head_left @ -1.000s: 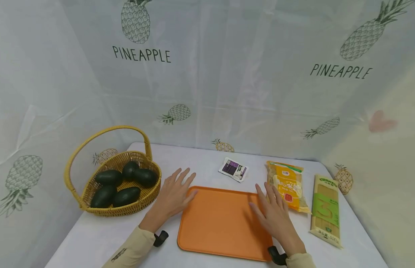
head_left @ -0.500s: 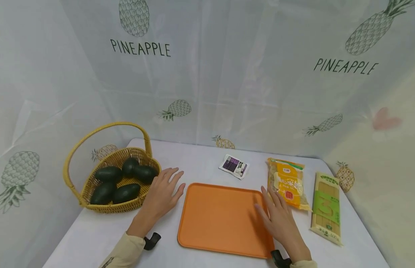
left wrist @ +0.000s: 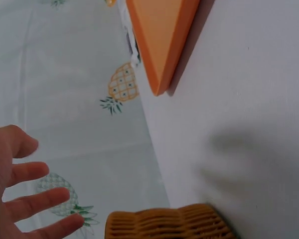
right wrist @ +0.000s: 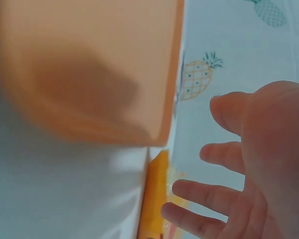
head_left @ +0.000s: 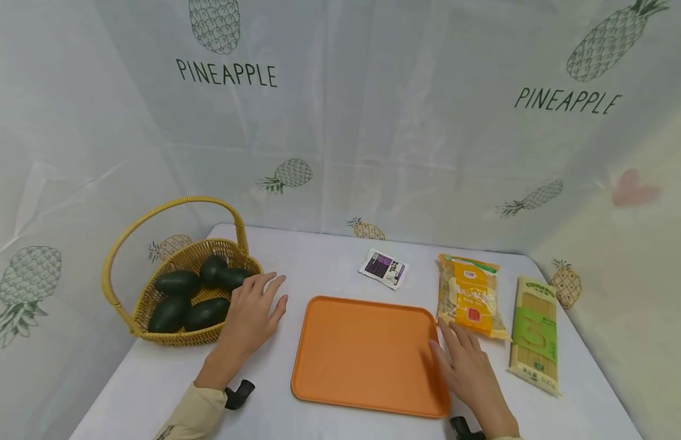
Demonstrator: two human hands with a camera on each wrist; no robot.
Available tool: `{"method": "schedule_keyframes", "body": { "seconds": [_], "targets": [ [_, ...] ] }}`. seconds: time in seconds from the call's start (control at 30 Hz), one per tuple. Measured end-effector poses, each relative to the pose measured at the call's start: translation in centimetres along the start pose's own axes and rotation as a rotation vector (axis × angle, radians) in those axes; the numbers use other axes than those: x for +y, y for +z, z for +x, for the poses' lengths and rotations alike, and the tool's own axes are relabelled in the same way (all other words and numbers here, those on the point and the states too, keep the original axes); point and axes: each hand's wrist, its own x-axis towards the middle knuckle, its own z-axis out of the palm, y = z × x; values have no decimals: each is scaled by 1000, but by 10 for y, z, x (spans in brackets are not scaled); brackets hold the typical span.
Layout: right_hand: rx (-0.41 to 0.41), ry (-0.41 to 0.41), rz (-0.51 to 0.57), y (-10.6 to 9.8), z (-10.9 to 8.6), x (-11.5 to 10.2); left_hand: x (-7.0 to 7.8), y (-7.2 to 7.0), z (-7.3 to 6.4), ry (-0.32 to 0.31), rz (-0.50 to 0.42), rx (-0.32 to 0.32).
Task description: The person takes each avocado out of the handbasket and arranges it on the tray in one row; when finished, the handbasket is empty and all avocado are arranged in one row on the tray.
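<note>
My left hand (head_left: 249, 321) hovers beside the right rim of a yellow wicker basket (head_left: 153, 338), fingers spread and holding nothing. Several dark green avocados (head_left: 206, 315) lie in that basket. Over the right edge of an orange tray (head_left: 368, 357) is my right hand (head_left: 469, 368), its fingers relaxed and without anything in them. Just beyond its fingertips lies a yellow and clear plastic food bag (head_left: 469, 296). In the left wrist view the fingers stand apart from the basket rim (left wrist: 164, 224); in the right wrist view they are raised off the tray (right wrist: 94, 74).
A small white and purple packet (head_left: 383, 269) lies behind the tray. Near the table's right edge is a flat pack of noodles (head_left: 534, 336) with a green label. A pineapple-print curtain (head_left: 384, 122) encloses the back and sides of the white table (head_left: 307, 256).
My left hand has moved left and away from the tray towards the basket. My right hand has shifted slightly right and nearer. The head view has tilted a little.
</note>
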Motion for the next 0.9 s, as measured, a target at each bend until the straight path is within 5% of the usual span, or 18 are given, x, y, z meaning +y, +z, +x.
{"method": "schedule_keyframes", "body": {
  "seconds": [0.3,0.9],
  "targets": [
    [-85,44,-27,6,-6,15,-14,-20,0,-109,-21,-103],
    [-86,29,-88,20,-16,23,-49,-52,-12,-345,-49,-374]
  ]
}}
